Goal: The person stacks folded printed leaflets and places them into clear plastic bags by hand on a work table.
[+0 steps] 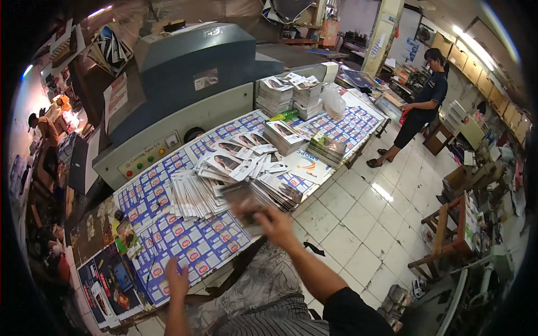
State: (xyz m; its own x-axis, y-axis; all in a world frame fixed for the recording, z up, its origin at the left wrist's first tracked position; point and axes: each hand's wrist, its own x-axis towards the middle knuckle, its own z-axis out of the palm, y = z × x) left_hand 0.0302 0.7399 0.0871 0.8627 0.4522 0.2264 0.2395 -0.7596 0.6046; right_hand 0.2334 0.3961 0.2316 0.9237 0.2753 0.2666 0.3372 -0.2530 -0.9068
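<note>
My right hand (273,224) is closed on the near edge of a dark-covered booklet (240,200), blurred by motion, above the table's front edge. My left hand (177,275) is held low by the table's near left part, fingers apart and holding nothing. In front of the hands spreads a loose heap of thin white booklets (197,191), with more fanned booklets (227,162) behind it. Next to the held booklet, a slanting row of booklets (277,190) lies along the table edge. A neat stack of booklets (284,137) stands behind.
Blue printed sheets cover the long table (168,246). Tall booklet stacks (274,96), a plastic bag (333,102) and green-covered booklets (326,148) stand farther right. Beyond the table is a large grey machine (196,61). People (424,106) stand at right and far left. A wooden stool (440,229) is on the tiles.
</note>
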